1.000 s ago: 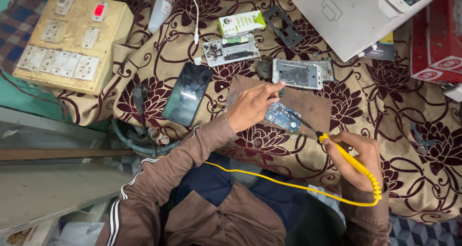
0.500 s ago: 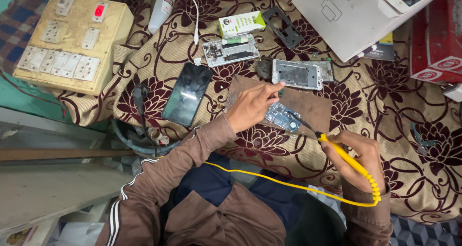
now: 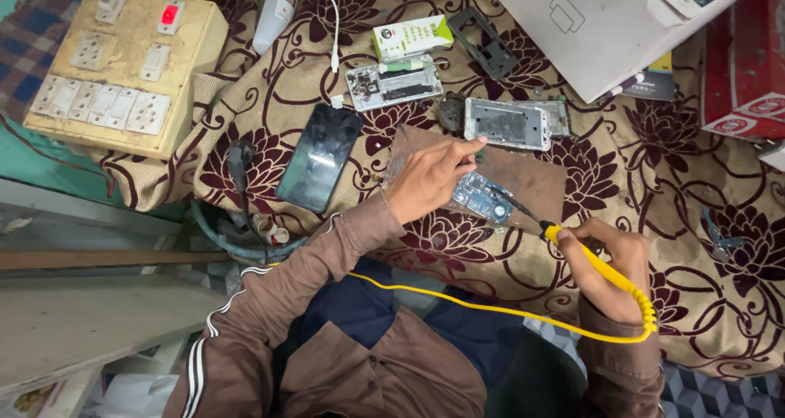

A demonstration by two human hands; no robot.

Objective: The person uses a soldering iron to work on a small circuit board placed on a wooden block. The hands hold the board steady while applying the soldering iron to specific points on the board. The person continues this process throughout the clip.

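1. The circuit board [image 3: 482, 197], seen from the head camera, lies flat on a brown work mat [image 3: 523, 177] spread over the floral cloth [image 3: 679, 164], just below a stripped silver phone frame [image 3: 507, 124]. It looks thin, stiff and light, crowded with small parts, so I judge it fragile; bare edges seem the safest place to pin or lift it.
2. The left hand [image 3: 429, 177] rests on the board's near edge, fingers loosely curled and the forefinger stretched toward the phone frame, pressing down rather than gripping.
3. The right hand [image 3: 605, 271] is closed, pen-fashion, around the yellow soldering iron [image 3: 601, 271]; its dark metal tip reaches the board's right edge. The handle looks smooth plastic, and its yellow cord [image 3: 491, 307] trails limply across the lap.
4. Nearby: a glossy black phone [image 3: 319, 156], probably slippery; another opened phone body [image 3: 394, 83]; a small green-and-white box [image 3: 411, 36]; a worn cream switchboard [image 3: 123, 62] at the far left.
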